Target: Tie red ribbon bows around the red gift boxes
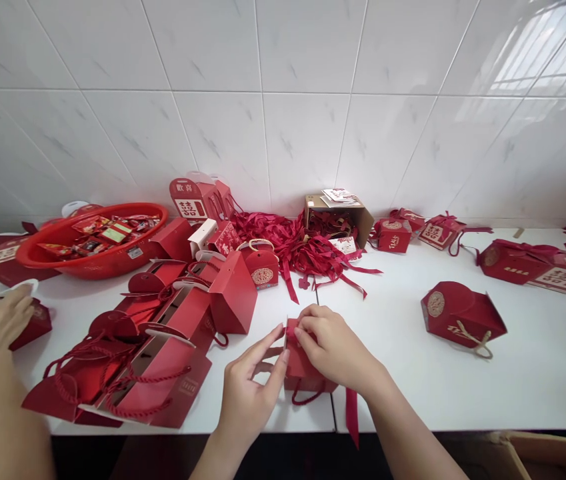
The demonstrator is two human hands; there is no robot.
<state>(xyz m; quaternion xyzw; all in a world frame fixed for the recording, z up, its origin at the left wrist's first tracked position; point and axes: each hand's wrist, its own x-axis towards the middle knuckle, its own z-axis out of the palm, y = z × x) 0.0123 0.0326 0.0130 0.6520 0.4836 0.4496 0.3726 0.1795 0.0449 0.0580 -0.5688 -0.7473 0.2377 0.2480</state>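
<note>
A small red gift box [307, 373] stands near the table's front edge, a dark red cord handle looping from its front. At the box's left side is my left hand [250, 387], thumb and forefinger fingertips against its edge. My right hand [330, 343] pinches at the top of the box, where a bit of red ribbon shows; most of what lies under the fingertips is hidden. A long ribbon tail [351, 417] hangs over the table edge below my right wrist.
Several open red boxes with rope handles [163, 373] lie to the left. Behind are a red basin [97, 267] of wrapped sweets, a ribbon heap [273, 233] and a cardboard box [363, 223]. Another gift box [463, 310] is at right. A co-worker's hand [0, 317] reaches in at left.
</note>
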